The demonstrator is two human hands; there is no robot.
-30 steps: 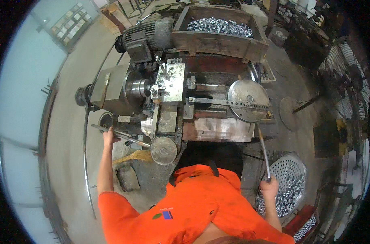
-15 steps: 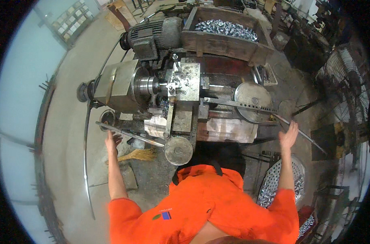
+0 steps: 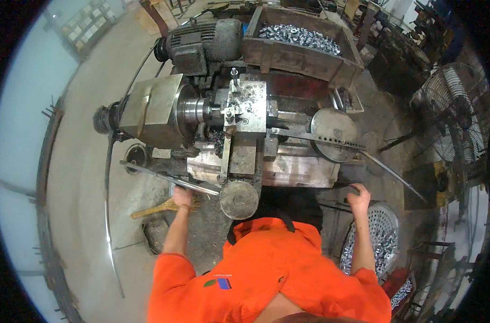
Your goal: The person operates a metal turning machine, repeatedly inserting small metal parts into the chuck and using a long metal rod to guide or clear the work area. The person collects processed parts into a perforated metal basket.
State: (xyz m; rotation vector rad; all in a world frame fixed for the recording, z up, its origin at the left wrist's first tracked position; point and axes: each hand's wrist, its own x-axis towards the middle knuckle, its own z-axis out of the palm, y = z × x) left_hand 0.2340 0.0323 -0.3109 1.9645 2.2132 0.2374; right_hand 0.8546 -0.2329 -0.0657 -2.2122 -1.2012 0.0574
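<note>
My left hand (image 3: 182, 197) is beneath the long steel lever (image 3: 167, 177) that slopes to a round knob-like disc (image 3: 238, 199); its fingertips are partly hidden, and whether it touches the lever is unclear. My right hand (image 3: 358, 196) has its fingers curled beside a dark bar (image 3: 342, 185) at the front right of the lathe-like machine; what lies inside the fingers is hidden. Between them stands the tool block (image 3: 250, 107), facing the round metal chuck (image 3: 192, 111). At the right a perforated flat bar (image 3: 331, 141) crosses a round plate (image 3: 333, 129) and ends in a rod (image 3: 393, 175).
A wooden box (image 3: 304, 60) of small shiny metal parts stands at the back. Below my right forearm is a perforated basket (image 3: 382, 223) holding similar parts. A straw broom (image 3: 156, 209) lies at the left, an electric motor (image 3: 204, 46) sits behind, and a fan (image 3: 455, 116) stands right.
My left hand has moved right and down, from the lever's outer end to beneath its middle. My right hand has left the rod, moved left and down, and curled its fingers.
</note>
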